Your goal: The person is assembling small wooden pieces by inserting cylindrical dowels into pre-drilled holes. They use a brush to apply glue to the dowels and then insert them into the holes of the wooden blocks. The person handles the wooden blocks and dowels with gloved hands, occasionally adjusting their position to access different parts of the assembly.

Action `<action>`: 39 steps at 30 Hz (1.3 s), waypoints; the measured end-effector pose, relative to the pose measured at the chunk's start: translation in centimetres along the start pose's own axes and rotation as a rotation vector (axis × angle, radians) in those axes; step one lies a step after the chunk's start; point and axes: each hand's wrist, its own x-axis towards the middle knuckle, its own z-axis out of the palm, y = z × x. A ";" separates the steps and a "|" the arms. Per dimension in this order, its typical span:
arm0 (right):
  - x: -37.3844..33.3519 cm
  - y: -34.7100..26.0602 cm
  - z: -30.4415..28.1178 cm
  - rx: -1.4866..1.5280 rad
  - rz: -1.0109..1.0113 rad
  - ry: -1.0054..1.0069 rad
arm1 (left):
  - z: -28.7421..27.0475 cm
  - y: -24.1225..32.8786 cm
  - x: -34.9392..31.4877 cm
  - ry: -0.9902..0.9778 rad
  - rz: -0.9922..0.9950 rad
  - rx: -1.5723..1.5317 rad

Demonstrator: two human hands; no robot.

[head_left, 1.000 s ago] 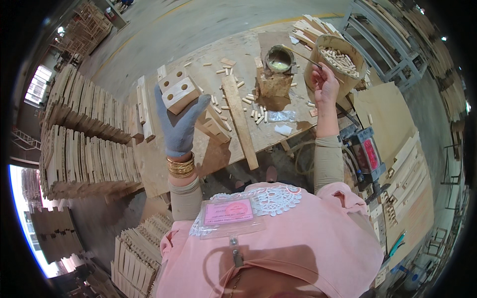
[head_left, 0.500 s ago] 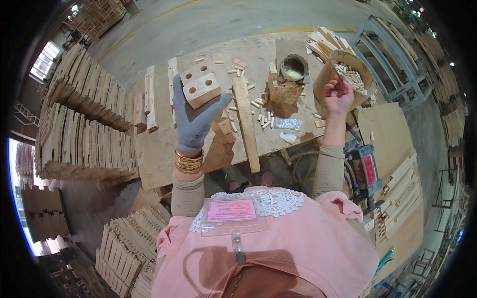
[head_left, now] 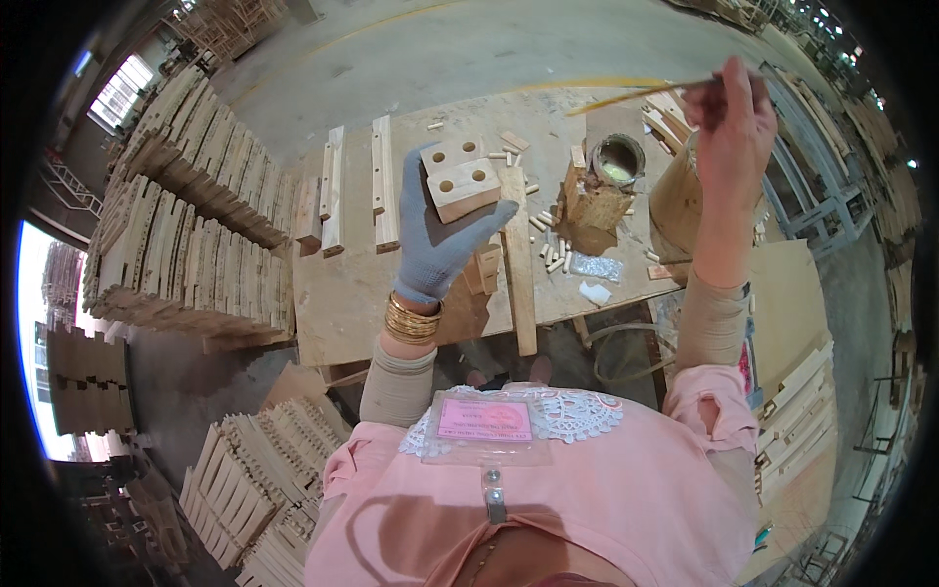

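A pale wooden block (head_left: 460,173) with four round holes facing up is held above the table (head_left: 342,298), gripped by the fingers of the gloved left hand (head_left: 430,245). A thin stick (head_left: 631,98) is held in the closed fingers of the raised bare right hand (head_left: 734,122), its free end pointed left, apart from the pot (head_left: 615,182). The pot is supported by a wooden stand (head_left: 599,208); short pegs (head_left: 557,263) are scattered beside a long board (head_left: 520,269).

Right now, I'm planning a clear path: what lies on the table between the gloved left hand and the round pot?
In the head view, a long wooden strip and scattered dowels lie between the left hand and the round pot.
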 end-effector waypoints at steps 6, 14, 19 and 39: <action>0.7 -3.5 9.1 -0.287 -0.180 -0.492 | 0.2 0.0 0.1 -0.039 0.099 0.053; 0.1 -5.2 12.4 -0.503 -0.193 -0.704 | -0.2 -0.5 0.2 -0.027 0.191 0.236; -0.2 -5.4 13.1 -0.507 -0.105 -0.732 | -0.6 -0.3 0.3 -0.022 0.288 0.373; 2.5 -4.3 14.0 -0.701 -0.285 -1.063 | -0.3 0.4 0.2 0.030 -0.018 0.378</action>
